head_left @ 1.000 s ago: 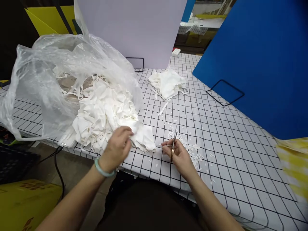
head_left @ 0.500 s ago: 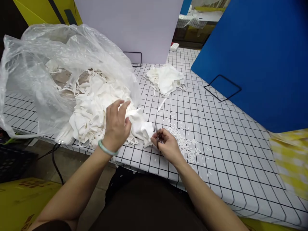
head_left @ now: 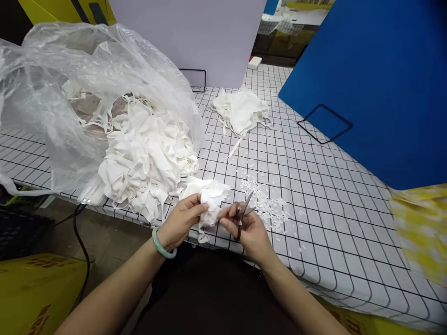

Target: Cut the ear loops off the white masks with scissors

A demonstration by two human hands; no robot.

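Observation:
A white fabric piece (head_left: 211, 197) is pinched between the thumb and fingers of my left hand (head_left: 185, 218), close to the table's front edge. In my right hand (head_left: 249, 228) is a pair of scissors (head_left: 245, 207), its blades pointing up and away and slightly parted. The right fingertips come near the right side of the fabric; whether they touch it I cannot tell. Left of the hands lies a heap of white fabric pieces with straps (head_left: 150, 153), spilling from a clear plastic bag (head_left: 115, 60). Small white clippings (head_left: 267, 204) are scattered just beyond my right hand.
A smaller pile of white fabric pieces (head_left: 241, 111) lies farther back on the grid-patterned tablecloth (head_left: 314, 218). A pale purple panel (head_left: 188, 37) and a blue panel (head_left: 377, 93) stand behind. Yellow checked cloth (head_left: 419, 232) is at the right; a black cable (head_left: 78, 246) hangs at the left.
My left hand has come down from the heap toward the right and now grips a white fabric piece. My right hand has turned slightly, bringing the scissors' blades into plain view.

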